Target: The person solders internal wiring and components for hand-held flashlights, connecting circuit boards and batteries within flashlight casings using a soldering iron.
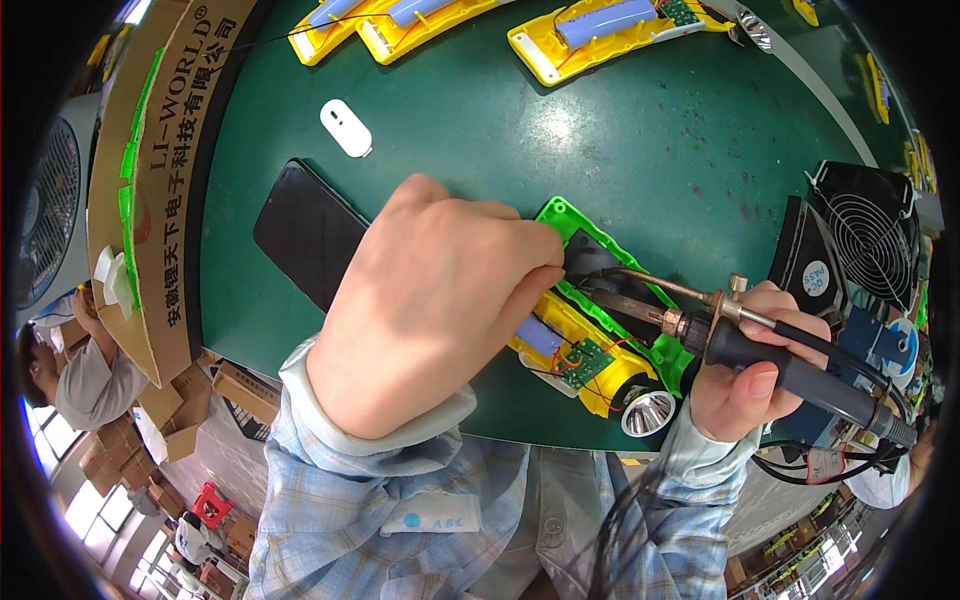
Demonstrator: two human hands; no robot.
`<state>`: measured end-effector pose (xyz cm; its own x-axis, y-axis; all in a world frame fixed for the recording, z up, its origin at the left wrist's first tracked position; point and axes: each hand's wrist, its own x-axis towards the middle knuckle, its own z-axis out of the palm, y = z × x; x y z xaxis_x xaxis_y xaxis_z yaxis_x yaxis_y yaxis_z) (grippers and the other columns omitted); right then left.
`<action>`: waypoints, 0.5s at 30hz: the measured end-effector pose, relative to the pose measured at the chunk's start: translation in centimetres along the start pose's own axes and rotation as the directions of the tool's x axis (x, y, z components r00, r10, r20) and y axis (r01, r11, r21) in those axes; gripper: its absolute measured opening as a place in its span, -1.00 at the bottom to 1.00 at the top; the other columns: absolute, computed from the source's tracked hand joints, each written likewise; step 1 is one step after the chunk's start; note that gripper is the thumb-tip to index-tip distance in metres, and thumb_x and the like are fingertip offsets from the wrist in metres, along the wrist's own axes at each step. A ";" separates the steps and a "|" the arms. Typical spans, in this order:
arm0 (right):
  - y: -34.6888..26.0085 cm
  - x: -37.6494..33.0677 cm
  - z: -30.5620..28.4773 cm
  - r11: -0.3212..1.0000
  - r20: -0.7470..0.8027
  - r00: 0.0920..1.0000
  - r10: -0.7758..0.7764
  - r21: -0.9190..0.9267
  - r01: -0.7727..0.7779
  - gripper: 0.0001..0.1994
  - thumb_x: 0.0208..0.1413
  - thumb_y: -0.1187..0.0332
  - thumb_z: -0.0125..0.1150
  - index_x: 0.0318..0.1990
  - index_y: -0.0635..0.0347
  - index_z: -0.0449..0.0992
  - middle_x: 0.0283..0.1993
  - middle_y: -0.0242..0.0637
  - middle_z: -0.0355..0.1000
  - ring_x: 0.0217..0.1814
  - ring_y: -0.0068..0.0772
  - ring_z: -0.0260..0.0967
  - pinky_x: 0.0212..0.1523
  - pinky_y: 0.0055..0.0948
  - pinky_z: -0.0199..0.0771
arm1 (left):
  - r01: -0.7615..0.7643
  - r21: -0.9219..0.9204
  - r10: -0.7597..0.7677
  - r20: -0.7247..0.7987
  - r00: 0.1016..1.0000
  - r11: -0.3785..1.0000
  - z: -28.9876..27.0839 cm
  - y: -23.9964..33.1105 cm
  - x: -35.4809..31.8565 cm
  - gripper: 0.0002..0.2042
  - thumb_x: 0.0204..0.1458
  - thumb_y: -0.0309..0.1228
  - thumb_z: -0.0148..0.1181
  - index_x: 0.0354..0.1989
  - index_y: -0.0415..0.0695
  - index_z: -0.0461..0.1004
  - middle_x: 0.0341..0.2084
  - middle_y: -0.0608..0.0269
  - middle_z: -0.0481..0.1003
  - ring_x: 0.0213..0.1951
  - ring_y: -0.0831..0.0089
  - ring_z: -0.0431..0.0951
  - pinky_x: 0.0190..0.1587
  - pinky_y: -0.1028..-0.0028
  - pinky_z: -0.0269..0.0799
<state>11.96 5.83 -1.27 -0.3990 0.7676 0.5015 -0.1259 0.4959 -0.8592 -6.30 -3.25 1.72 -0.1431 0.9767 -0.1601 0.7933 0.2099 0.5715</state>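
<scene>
The work at the near edge of the green table (470,120) looks partway done: a yellow flashlight body (590,325) lies open there, a blue cell (540,335), a small green circuit board (585,365) and a reflector (648,413) already sitting in it, with red and black wires running about the board. A green shell (603,238) lies open just beyond it, its inside partly hidden; no cover closes either one, so shutting them up appears left to do. The left hand (440,290) is curled over, thumb and forefinger pressed together at the shell's end; what they pinch, if anything, is hidden. The right hand (745,390) is wrapped round the dark handle of a soldering iron (730,345), a thin metal feed tube (660,282) running above its barrel. The iron's tip points in close to the left fingertips, so the step in hand is probably a joint; whether the tip touches a wire, and whether any joint is finished, I cannot tell. Toward the far edge, three more yellow bodies (600,40) lie open with blue cells in them, seemingly also unclosed. A dark phone (305,230) lies beside the left hand, toward the table's left edge.
</scene>
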 end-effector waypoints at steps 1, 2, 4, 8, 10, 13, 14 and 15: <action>0.1 0.0 0.0 1.000 0.035 0.999 0.001 0.007 -0.001 -0.60 -0.18 0.13 0.19 -0.44 0.35 0.28 -0.49 -0.28 0.19 -0.60 -0.37 0.24 -0.60 -0.48 0.18 | -0.015 0.063 0.014 0.014 1.000 0.998 0.0 0.0 0.0 -0.98 -0.22 -0.48 0.07 -0.58 -0.13 0.42 -0.67 0.29 0.40 -0.61 0.37 0.35 -0.45 0.49 0.11; 0.0 0.1 -0.1 1.000 0.069 0.998 -0.001 0.013 0.000 -0.60 -0.19 0.14 0.20 -0.43 0.35 0.28 -0.49 -0.28 0.19 -0.59 -0.36 0.24 -0.60 -0.48 0.19 | -0.016 0.062 0.015 0.014 1.000 0.998 0.0 0.1 0.0 -0.98 -0.22 -0.48 0.07 -0.58 -0.13 0.42 -0.67 0.29 0.40 -0.61 0.37 0.35 -0.45 0.49 0.11; -0.2 0.3 -0.2 1.000 0.096 0.995 -0.016 0.012 0.015 -0.61 -0.19 0.15 0.21 -0.43 0.35 0.28 -0.50 -0.28 0.20 -0.59 -0.36 0.24 -0.59 -0.48 0.19 | -0.010 0.079 0.010 0.005 1.000 0.997 0.0 0.4 0.0 -0.97 -0.24 -0.52 0.03 -0.61 -0.13 0.39 -0.68 0.29 0.39 -0.59 0.33 0.35 -0.45 0.47 0.12; 0.0 0.4 -0.1 0.998 0.157 0.986 -0.055 0.000 0.056 -0.62 -0.19 0.19 0.22 -0.43 0.35 0.28 -0.50 -0.27 0.21 -0.58 -0.35 0.24 -0.57 -0.47 0.20 | -0.002 0.154 0.005 -0.023 1.000 0.988 0.4 0.7 -0.1 -0.97 -0.27 -0.54 0.02 -0.64 -0.13 0.38 -0.71 0.28 0.37 -0.58 0.32 0.35 -0.45 0.45 0.14; 0.1 0.3 0.1 0.999 0.161 0.986 -0.047 0.011 0.046 -0.63 -0.19 0.19 0.21 -0.42 0.35 0.28 -0.50 -0.27 0.21 -0.58 -0.35 0.24 -0.57 -0.47 0.21 | 0.007 0.187 0.004 -0.058 0.998 0.982 0.6 0.6 -0.1 -0.98 -0.30 -0.54 0.04 -0.65 -0.13 0.37 -0.73 0.28 0.35 -0.59 0.32 0.35 -0.44 0.44 0.15; 0.2 0.3 0.1 0.999 0.177 0.983 -0.042 0.013 0.040 -0.64 -0.18 0.20 0.21 -0.42 0.35 0.28 -0.49 -0.27 0.21 -0.57 -0.35 0.25 -0.56 -0.46 0.20 | 0.008 0.190 0.006 -0.076 0.997 0.982 0.8 0.5 -0.1 -0.98 -0.32 -0.54 0.04 -0.67 -0.14 0.37 -0.75 0.28 0.33 -0.60 0.32 0.33 -0.45 0.44 0.16; 0.1 0.3 0.1 0.999 0.190 0.981 -0.046 0.012 0.044 -0.65 -0.18 0.21 0.21 -0.42 0.34 0.28 -0.49 -0.27 0.22 -0.57 -0.35 0.25 -0.56 -0.46 0.20 | 0.011 0.190 0.004 -0.076 0.997 0.982 0.8 0.5 -0.1 -0.98 -0.32 -0.54 0.04 -0.67 -0.14 0.37 -0.75 0.28 0.33 -0.60 0.32 0.33 -0.45 0.44 0.16; 0.1 0.3 0.1 0.999 0.192 0.980 -0.046 0.014 0.044 -0.65 -0.18 0.21 0.21 -0.42 0.34 0.28 -0.49 -0.27 0.22 -0.57 -0.35 0.25 -0.56 -0.46 0.20 | 0.014 0.204 0.003 -0.081 0.997 0.979 0.8 0.6 -0.1 -0.98 -0.33 -0.54 0.04 -0.68 -0.14 0.37 -0.75 0.28 0.33 -0.60 0.32 0.33 -0.45 0.44 0.16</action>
<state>11.72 6.07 -1.18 -0.5595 0.6521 0.5117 -0.1560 0.5234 -0.8377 -5.36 -3.24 1.43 -0.1882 0.9777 -0.0928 0.8951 0.2096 0.3934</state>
